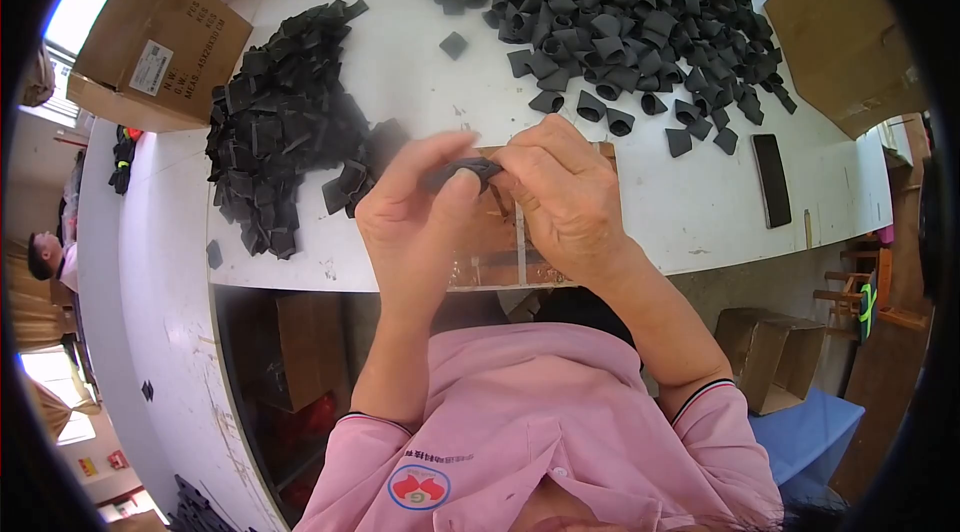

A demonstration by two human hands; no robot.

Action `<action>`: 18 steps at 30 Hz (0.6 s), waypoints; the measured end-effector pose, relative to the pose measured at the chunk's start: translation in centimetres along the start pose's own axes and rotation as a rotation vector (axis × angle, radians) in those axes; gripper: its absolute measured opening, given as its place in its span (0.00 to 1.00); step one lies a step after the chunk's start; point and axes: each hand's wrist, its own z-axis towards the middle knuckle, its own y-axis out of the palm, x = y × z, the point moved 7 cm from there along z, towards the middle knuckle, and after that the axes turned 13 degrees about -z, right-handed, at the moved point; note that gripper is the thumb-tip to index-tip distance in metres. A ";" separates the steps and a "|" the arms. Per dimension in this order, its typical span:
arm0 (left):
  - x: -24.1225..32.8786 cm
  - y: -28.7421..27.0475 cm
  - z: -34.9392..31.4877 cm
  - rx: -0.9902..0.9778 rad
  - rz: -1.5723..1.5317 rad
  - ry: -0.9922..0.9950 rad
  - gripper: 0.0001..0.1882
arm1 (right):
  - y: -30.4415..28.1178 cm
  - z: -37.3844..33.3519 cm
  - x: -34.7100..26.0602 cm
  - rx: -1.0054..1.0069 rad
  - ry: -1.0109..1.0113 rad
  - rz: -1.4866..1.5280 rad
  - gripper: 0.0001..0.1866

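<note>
On the white desk (pixel 410 42), a heap of black pieces (pixel 275 132) lies at left; the left hand (pixel 410 212) pinches a dark piece (pixel 463 173) above a brown board (pixel 482 264), the right hand (pixel 562 190) grips its right end, a bigger heap of sleeves (pixel 610 17) spreads behind, and a phone (pixel 771 180) lies farther right

Cardboard box (pixel 205 27), upper left: side panel carries several slanting lines of black printed capital letters and figures. White rectangular label (pixel 151 68), affixed to the same panel: fine dark print, too small to make out. Pink shirt (pixel 560 392), chest: one short line of dark characters (pixel 440 457); just beside it, an oval emblem (pixel 419 487), blue-rimmed, showing red shapes on white and a small green letter-like mark.
</note>
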 end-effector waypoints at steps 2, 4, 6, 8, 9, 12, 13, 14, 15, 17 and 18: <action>0.4 0.4 0.4 -0.053 0.134 0.012 0.07 | 0.9 0.1 1.1 -0.170 0.136 0.294 0.08; 1.5 1.3 0.4 -0.053 0.372 0.147 0.06 | 1.0 0.2 1.3 -0.211 0.166 0.338 0.08; 2.3 2.3 0.0 -0.049 0.622 0.341 0.06 | 1.5 0.3 1.5 -0.254 0.193 0.386 0.09; 1.0 0.6 -0.5 -0.001 0.438 0.270 0.05 | 1.1 0.7 0.8 -0.201 0.053 0.269 0.10; 0.0 -0.6 -0.6 0.046 0.255 0.197 0.04 | 1.2 0.9 0.6 -0.204 0.051 0.273 0.10; -1.1 -1.3 -0.4 0.050 0.063 0.147 0.04 | 0.9 1.5 -0.9 -0.229 -0.076 0.066 0.09; -1.5 -1.2 -0.1 0.040 0.017 0.102 0.04 | 1.0 1.4 -0.8 -0.245 -0.073 -0.001 0.05; -1.6 -1.2 0.0 0.039 0.017 0.105 0.04 | 1.1 1.4 -0.8 -0.261 -0.069 -0.067 0.03; -1.6 -1.1 -0.1 0.029 0.049 0.107 0.05 | 0.9 1.4 -0.8 -0.261 -0.069 -0.067 0.03; -1.4 -0.7 0.0 0.022 0.083 0.108 0.06 | 0.5 1.6 -0.7 -0.237 -0.037 -0.065 0.03; -1.2 -0.4 0.2 0.034 -0.013 0.083 0.06 | 0.4 1.8 -0.7 -0.238 -0.034 -0.064 0.03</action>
